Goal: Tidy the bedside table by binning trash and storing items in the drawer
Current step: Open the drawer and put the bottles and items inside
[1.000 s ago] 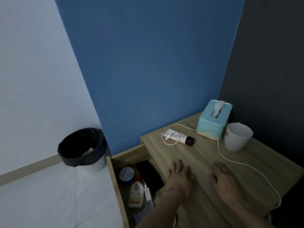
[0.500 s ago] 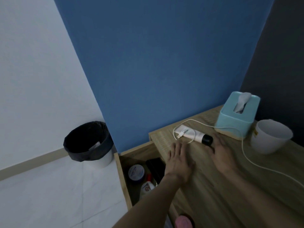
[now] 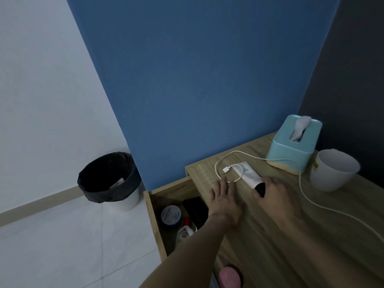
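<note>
Storing white tube (image 3: 248, 176), on tabletop (image 3: 291, 235) crossing charging cable (image 3: 307, 196) loop. Your right hand (image 3: 276, 191) at its black cap (image 3: 261, 187), grip unclear; left hand (image 3: 225, 201) flat, fingers straight. Next: lift tube free, into drawer (image 3: 154, 225).

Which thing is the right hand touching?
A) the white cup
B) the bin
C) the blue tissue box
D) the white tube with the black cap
D: the right hand lies against the black-capped end of the white tube, well apart from the cup and the tissue box.
</note>
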Demonstrator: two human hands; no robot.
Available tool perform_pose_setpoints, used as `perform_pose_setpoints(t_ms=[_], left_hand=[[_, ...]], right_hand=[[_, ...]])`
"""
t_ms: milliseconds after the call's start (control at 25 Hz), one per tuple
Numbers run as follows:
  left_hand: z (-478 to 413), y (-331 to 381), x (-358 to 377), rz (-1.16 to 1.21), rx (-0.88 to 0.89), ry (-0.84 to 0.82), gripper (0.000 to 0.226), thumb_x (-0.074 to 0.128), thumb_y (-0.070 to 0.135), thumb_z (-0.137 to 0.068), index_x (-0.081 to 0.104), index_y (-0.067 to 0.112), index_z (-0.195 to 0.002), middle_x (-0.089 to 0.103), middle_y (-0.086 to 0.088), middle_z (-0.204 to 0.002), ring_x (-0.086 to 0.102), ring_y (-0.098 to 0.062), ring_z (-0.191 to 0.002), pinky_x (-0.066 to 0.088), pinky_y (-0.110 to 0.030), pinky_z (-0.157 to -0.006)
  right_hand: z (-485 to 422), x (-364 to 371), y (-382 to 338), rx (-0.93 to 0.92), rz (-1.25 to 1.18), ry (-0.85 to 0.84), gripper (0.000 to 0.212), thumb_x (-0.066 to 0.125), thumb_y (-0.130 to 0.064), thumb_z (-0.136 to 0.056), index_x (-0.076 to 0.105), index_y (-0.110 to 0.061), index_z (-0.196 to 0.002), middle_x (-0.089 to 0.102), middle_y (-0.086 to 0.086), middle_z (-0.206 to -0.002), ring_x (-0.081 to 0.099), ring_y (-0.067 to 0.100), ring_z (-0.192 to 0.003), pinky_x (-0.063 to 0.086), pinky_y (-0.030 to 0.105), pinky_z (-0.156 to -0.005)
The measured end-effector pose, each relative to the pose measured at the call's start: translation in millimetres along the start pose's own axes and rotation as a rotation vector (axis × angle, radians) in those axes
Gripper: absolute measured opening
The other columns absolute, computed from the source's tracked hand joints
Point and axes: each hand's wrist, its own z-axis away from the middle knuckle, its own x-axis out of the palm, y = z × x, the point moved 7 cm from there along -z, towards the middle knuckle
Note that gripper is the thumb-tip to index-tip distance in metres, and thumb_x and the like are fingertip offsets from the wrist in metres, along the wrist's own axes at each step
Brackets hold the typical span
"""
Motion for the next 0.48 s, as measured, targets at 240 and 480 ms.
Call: perform_pose_setpoints(t_ms=[240, 480], left_hand=[[11.5, 19.9, -0.2, 0.149, -0.004, -0.012, 0.059, 0.031, 0.038, -0.100, 0.014, 0.016, -0.151, -0.003, -0.010, -0.161, -0.005, -0.028, -0.148, 0.000, -0.043, -0.119], [23.0, 28.7, 2.0, 0.287, 0.030, -0.066, 0.052, 0.036, 0.031, -0.100, 0.027, 0.011, -0.148, 0.020, -0.008, -0.158, 0.006, -0.028, -0.147, 0.010, -0.040, -0.120]], right_hand=[[-1.4, -4.1, -0.3, 0.123, -0.336, -0.072, 0.032, 0.057, -0.020, -0.087, 0.063, -0.003, -0.114, 0.068, 0.019, -0.110, 0.063, 0.030, -0.097, 0.045, 0.032, -0.079], [6.0, 17.0, 21.6, 0.447, -0.667, -0.262, 0.035, 0.065, -0.021, -0.083, 0.064, 0.006, -0.104, 0.065, 0.024, -0.093, 0.062, 0.033, -0.083, 0.048, 0.035, -0.066]])
